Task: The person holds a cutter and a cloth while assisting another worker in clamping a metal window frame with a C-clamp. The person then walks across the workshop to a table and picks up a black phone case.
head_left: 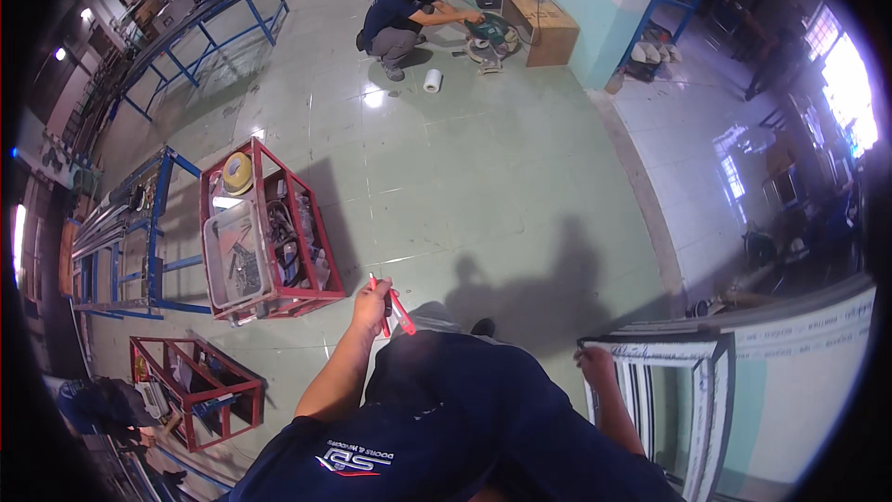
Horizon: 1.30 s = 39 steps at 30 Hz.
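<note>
My left hand [373, 302] is closed around a slim red hand tool [401, 312] in front of my body. Two red parts stick out below the fingers and a thin tip shows above them; its exact kind is too small to make out. On the right, my right hand [596, 362] rests by the top left corner of a white window frame [671, 350] covered with printed film. The fingers are bent at that corner, and they seem to touch or grip its edge. The frame leans upright beside my right side.
Ahead to the left stands a red metal cart [327, 256] with a grey bin [237, 260], tape and loose parts. A lower red rack [197, 409] and blue steel tables [177, 223] lie further left. A person [400, 14] squats by a green saw [492, 34] ahead.
</note>
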Tool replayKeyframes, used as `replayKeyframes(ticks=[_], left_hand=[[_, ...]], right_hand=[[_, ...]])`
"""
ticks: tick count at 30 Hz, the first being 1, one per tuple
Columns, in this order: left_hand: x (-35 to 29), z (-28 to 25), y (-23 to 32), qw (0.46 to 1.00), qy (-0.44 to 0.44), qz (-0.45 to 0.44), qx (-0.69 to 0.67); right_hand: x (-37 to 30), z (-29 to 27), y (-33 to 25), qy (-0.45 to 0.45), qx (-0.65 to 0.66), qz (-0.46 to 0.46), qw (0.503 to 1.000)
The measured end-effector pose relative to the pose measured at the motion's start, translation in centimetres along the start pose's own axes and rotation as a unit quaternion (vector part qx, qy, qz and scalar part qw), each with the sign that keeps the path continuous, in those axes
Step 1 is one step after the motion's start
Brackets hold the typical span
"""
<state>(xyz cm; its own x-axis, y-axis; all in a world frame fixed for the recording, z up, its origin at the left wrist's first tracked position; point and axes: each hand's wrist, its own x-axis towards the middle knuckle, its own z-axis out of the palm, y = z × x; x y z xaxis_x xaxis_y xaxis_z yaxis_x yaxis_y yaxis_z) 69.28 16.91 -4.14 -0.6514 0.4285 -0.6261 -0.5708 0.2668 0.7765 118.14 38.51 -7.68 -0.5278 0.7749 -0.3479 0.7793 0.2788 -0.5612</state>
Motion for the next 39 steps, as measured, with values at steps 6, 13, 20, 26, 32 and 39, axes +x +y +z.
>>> replayKeyframes(ticks=[6, 13, 20, 26, 32, 39], left_hand=[[5.7, 7.3, 5.8, 0.995, 0.028, -0.025, -0.095], [15.5, 14.7, 13.4, 0.989, -0.008, -0.02, -0.147], [26.6, 20.8, 23.2, 0.989, -0.075, -0.002, -0.13], [34.3, 22.1, 28.6, 0.986, -0.053, 0.015, -0.154], [41.8, 18.5, 33.1, 0.957, 0.032, -0.092, -0.275], [50.3, 16.6, 38.5, 0.917, 0.146, -0.119, -0.353]], right_hand=[[20.5, -3.6, -13.3, -0.024, 0.107, -0.114, 0.987], [35.9, -4.3, -31.9, -0.259, 0.159, -0.263, 0.916], [49.7, -4.7, -40.2, -0.315, 0.159, -0.221, 0.909], [60.0, -4.4, -47.6, -0.35, 0.079, -0.239, 0.902], [73.6, -2.0, -49.9, -0.391, 0.146, -0.228, 0.88], [90.6, -3.5, -56.2, -0.445, 0.073, -0.207, 0.868]])
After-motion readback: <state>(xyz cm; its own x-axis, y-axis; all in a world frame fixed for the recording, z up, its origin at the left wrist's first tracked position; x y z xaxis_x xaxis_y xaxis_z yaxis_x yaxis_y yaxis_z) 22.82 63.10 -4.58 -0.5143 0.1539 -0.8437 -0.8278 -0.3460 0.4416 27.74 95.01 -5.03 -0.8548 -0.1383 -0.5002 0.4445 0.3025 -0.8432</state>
